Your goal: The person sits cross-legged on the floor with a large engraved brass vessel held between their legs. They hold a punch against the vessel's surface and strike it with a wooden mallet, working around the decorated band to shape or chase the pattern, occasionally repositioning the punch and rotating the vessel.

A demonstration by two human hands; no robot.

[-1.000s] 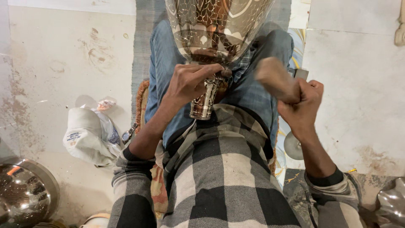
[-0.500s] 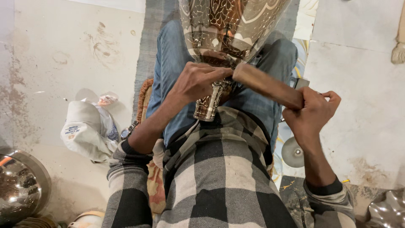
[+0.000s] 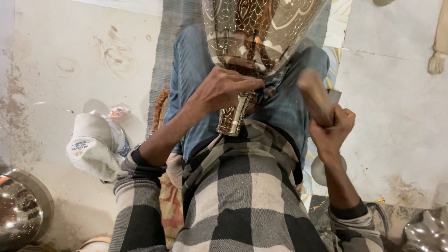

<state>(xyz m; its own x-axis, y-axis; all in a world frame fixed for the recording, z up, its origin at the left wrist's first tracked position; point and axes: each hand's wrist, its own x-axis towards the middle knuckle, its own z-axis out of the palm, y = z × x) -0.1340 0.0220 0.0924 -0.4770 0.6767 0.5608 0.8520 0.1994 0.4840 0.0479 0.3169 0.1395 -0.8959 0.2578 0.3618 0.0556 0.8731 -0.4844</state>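
A large shiny engraved metal vase point(image 3: 256, 32) lies across my lap with its narrow neck point(image 3: 233, 116) pointing at my checked shirt. My left hand point(image 3: 224, 88) is closed over the vase where the body narrows, pinching a small thin tool against the metal; the tool itself is mostly hidden by my fingers. My right hand point(image 3: 332, 130) grips a wooden mallet point(image 3: 315, 95), raised a little to the right of the vase and not touching it. The mallet head is motion-blurred.
A crumpled white bag point(image 3: 95, 142) lies on the stained floor to my left. A shiny metal bowl point(image 3: 18, 210) sits at the lower left and another metal piece point(image 3: 427, 231) at the lower right. A striped mat point(image 3: 170, 28) runs under my legs.
The mallet swung down onto the tool at my left hand half a second ago and has now lifted back up to the right. My left hand stayed on the vase.
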